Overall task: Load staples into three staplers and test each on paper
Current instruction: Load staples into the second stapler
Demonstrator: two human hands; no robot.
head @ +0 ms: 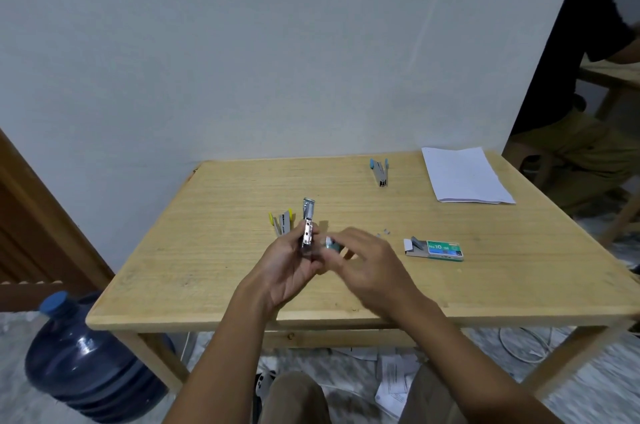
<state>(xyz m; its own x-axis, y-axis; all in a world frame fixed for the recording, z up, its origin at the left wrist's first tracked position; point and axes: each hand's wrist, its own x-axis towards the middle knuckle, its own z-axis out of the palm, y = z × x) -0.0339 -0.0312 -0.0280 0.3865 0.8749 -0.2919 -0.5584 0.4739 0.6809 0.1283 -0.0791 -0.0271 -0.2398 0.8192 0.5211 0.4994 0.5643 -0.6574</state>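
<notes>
Item: teal stapler (pixel 307 226), hinged open with its metal magazine upright, held above the table (pixel 207 250) well left of the box (pixel 434 249). Left hand (pixel 294 261): fingers wrapped round the stapler's lower body. Right hand (pixel 367 261): fingers curled at the teal end, blurred; whether they grip it cannot be told. Yellow stapler (pixel 281 221): lying farther left of the box, just behind the left hand. Blue stapler (pixel 380 171): behind the box, slightly to its left. Paper (pixel 465 176): behind the box. Loose staples (pixel 385 232): just left of the box. Handling, as judged: small, light, rigid metal. The hinge likely swings freely, so hold it by the base sides, clear of the magazine channel.
</notes>
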